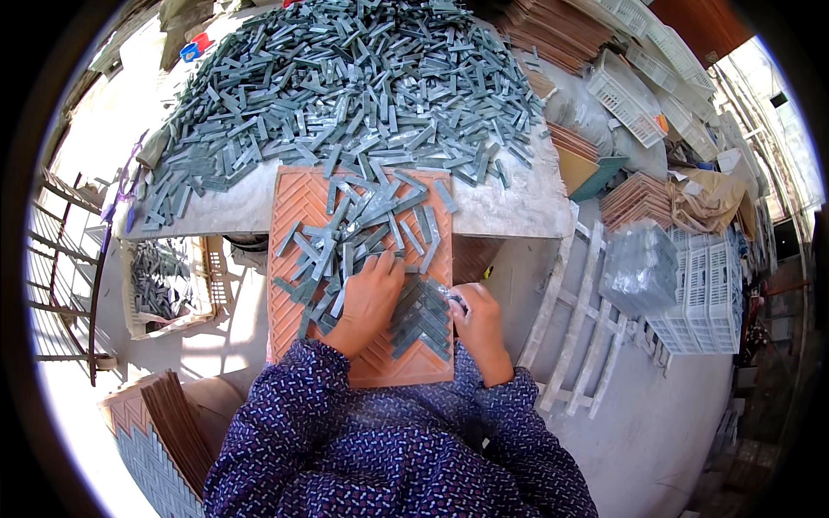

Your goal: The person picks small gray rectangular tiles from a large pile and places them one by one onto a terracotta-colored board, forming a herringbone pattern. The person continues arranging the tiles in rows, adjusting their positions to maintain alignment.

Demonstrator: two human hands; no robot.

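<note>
An orange-brown tray (298, 194) with herringbone grooves rests before me, its far part on the table and its near end at my lap. Loose grey-green stone strips (324, 246) lie heaped over its middle and far part. Toward its near right, strips laid in a herringbone pattern (421, 319) fill the grooves. My left hand (371, 298) reaches over the loose strips, its fingers bent down and pressed together; what they grip is hidden. At the tray's right edge, my right hand (480, 321) is closed, with a small dark and pale piece showing at its fingertips beside the laid pattern.
A large pile of strips (345, 86) covers the table (518, 203). Below left stands a crate of strips (211, 276). Stacked trays (177, 414) lean at lower left. On the right are a slatted wooden frame (566, 319), white plastic crates (704, 293) and a wrapped bundle (639, 268).
</note>
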